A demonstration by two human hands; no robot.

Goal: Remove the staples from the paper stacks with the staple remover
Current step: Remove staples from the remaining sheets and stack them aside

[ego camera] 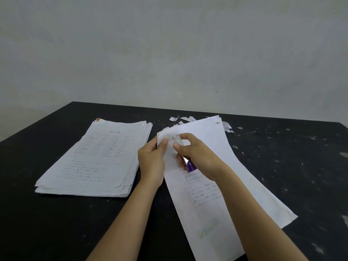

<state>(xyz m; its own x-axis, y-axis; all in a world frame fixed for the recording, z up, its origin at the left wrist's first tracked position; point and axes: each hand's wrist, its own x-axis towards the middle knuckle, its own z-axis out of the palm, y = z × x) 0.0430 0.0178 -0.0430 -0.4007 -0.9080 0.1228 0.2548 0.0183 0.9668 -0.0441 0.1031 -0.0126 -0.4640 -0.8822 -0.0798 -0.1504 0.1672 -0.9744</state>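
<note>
1. While the left hand (pixel 151 159) pinches the far-left corner of the sheaf (pixel 207 194), thumb on top, the right hand (pixel 195 155) closes its grip round the remover (pixel 190 165).
2. The remover is slim, with a silvery-white front and a purple rear. Its front points at the pinched corner, and its purple end shows below the right palm.
3. Whether the tip touches a staple cannot be told.
4. The sheaf is white with faint print. It lies slanted on the black worktop (pixel 56 223), with a small brown mark at its far-right corner.
5. A 2nd stack (pixel 98 159) of printed sheets lies flat to the left, just beside the left hand. Its edges are uneven and it has a brown mark at its far-left corner.
6. Torn white scraps (pixel 180 118) lie just beyond the sheaf.
7. Pale flecks dot the worktop on the right.
</note>
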